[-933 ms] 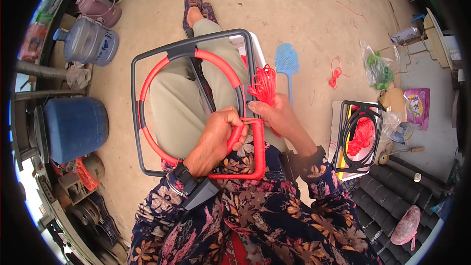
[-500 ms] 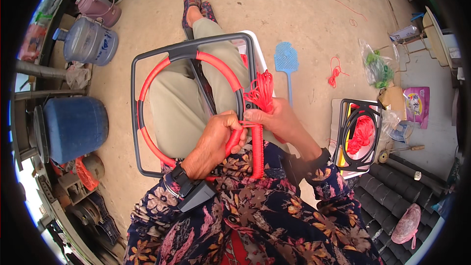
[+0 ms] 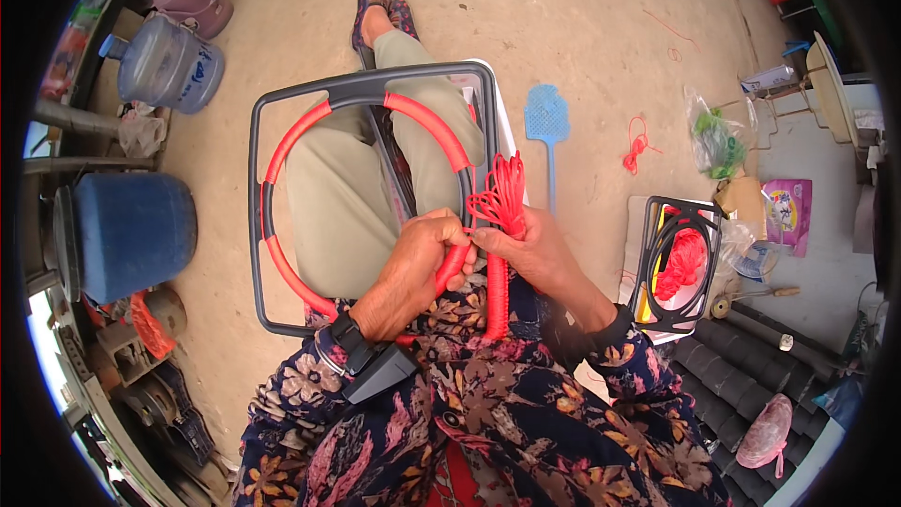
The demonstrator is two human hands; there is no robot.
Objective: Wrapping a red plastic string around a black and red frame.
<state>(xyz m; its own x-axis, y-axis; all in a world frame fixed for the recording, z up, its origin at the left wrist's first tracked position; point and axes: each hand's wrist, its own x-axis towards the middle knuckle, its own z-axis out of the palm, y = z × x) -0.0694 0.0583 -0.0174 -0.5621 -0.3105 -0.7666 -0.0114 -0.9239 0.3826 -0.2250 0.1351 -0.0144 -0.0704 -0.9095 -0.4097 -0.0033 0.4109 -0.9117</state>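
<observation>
Black rectangular frame [image 3: 358,88], hard smooth-looking stuff, lies across the lap [image 3: 328,216], its round ring [image 3: 293,138] mostly wrapped in red cord [image 3: 433,128], with the left hand [image 3: 415,255] fisted around that ring's right side. The right hand [image 3: 540,251] is nearer the frame's right bar [image 3: 490,117], pinching a glossy, loopy bundle [image 3: 504,195] whose long axis runs roughly along that bar.

The left hand [image 3: 424,253] grips the red-wrapped ring [image 3: 437,128] of a black frame [image 3: 254,216] on the person's lap, while the right hand [image 3: 533,246], just beside it, holds a looped bundle of red cord [image 3: 502,197]. A blue swatter [image 3: 547,115] lies on the floor [image 3: 582,28] to the right, a blue barrel [image 3: 136,235] stands left.
</observation>
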